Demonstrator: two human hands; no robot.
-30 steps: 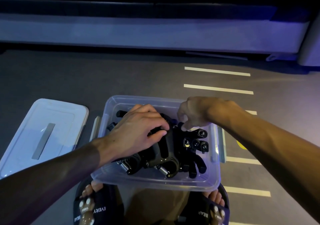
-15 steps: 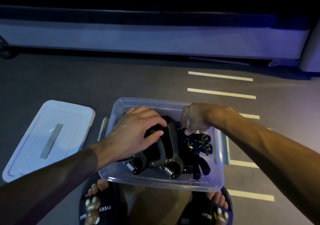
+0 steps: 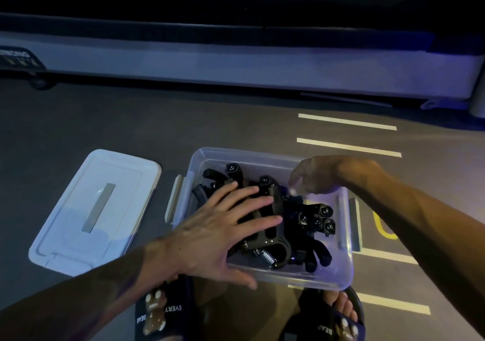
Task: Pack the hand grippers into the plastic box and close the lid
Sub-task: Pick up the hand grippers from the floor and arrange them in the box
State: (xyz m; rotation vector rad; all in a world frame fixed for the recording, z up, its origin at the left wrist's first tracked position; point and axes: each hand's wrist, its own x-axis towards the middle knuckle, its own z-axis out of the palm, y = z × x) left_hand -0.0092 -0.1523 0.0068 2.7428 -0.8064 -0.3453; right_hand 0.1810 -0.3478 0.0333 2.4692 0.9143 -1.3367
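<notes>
left hand (image 3: 210, 238) lies flat, fingers spread, on the grippers (image 3: 275, 217) in the box (image 3: 338, 277); right hand (image 3: 312, 175) hovers, fingers loosely curled, empty; lid (image 3: 97, 209) lies on the floor.

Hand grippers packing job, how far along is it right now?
Done: the black hand grippers lie piled inside the clear plastic box. In hand: the left hand is spread flat over the pile, while the right hand hovers at the box's far side, seemingly settling them. Left: the lid lies on the floor beside the box, not yet fitted.
</notes>
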